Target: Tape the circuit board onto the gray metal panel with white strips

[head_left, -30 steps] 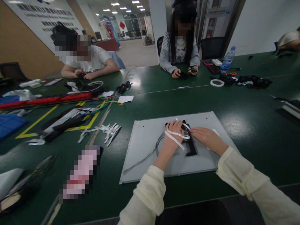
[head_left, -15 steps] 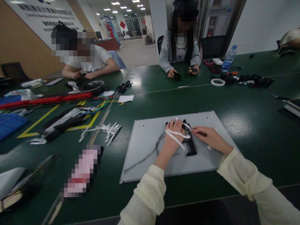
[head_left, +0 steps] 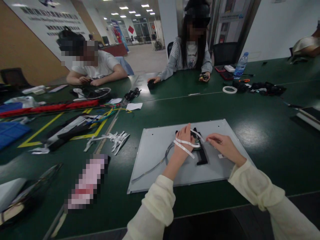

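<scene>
A grey flat panel (head_left: 155, 146) lies on the green table in front of me. On its middle sits a black bracket (head_left: 202, 156) with a small circuit board, and a grey cable (head_left: 160, 163) curves away to the left. My left hand (head_left: 183, 141) rests on the bracket with fingers stretched, white tape strips (head_left: 186, 145) lying across its back. My right hand (head_left: 221, 144) is just right of the bracket, fingers pinched together on something too small to make out.
Several white tape strips (head_left: 113, 138) lie left of the panel, beyond them black parts inside yellow floor-tape lines (head_left: 75, 128) and a red bar (head_left: 50, 107). Two people sit across the table. A tape roll (head_left: 229, 89), a water bottle (head_left: 240, 65) and black parts lie far right.
My right hand has drawn back from the bracket to the right and lifted slightly. My left hand stays on the bracket. The person opposite has stretched an arm out to the left.
</scene>
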A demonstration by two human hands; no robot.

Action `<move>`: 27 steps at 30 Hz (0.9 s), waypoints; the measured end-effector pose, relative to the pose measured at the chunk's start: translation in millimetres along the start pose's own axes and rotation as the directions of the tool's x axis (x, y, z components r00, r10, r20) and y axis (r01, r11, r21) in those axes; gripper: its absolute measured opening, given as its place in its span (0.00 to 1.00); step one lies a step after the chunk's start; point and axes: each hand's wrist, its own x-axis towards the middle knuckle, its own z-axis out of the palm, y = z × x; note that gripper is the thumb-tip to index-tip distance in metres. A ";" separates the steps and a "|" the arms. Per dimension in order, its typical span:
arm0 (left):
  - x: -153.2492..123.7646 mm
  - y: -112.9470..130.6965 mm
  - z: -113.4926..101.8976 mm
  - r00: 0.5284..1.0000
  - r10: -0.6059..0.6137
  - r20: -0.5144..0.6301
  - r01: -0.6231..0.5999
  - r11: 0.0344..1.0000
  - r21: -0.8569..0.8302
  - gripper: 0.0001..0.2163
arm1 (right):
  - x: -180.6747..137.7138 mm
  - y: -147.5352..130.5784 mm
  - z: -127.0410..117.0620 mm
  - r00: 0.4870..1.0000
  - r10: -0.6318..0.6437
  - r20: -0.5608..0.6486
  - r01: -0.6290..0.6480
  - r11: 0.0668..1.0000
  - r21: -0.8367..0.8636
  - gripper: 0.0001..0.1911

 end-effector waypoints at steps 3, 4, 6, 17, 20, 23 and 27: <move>-4.1 4.7 -10.8 0.998 0.015 -0.064 -0.015 1.000 -0.006 0.24 | -9.5 -16.0 7.2 0.995 0.096 -0.038 -0.090 0.985 0.148 0.17; -5.8 6.9 -14.6 0.997 0.017 -0.078 -0.018 1.000 -0.004 0.23 | -13.2 -21.9 11.7 0.991 0.137 -0.006 -0.133 0.971 0.199 0.18; -9.3 12.4 -21.3 0.995 0.017 -0.094 -0.017 1.000 0.002 0.22 | -20.0 -33.3 23.2 0.977 0.196 0.079 -0.210 0.940 0.268 0.20; -47.5 23.3 -45.9 0.990 -0.068 -0.127 0.080 0.992 0.098 0.21 | -41.0 -35.3 30.4 0.959 0.244 -0.143 -0.164 0.892 0.422 0.15; -62.4 18.9 -51.6 0.987 -0.107 -0.116 0.108 0.994 0.004 0.20 | -45.1 -18.4 18.0 0.958 0.217 -0.189 -0.169 0.956 0.239 0.15; -80.6 23.8 -49.6 0.991 -0.038 -0.125 0.016 0.985 -0.173 0.18 | -46.4 -6.7 16.9 0.977 0.151 -0.149 -0.147 0.989 0.035 0.14; -104.7 42.4 -37.0 0.984 -0.024 -0.178 -0.028 0.959 -0.283 0.18 | -44.3 -2.9 24.1 0.992 0.081 -0.099 -0.092 0.989 -0.111 0.13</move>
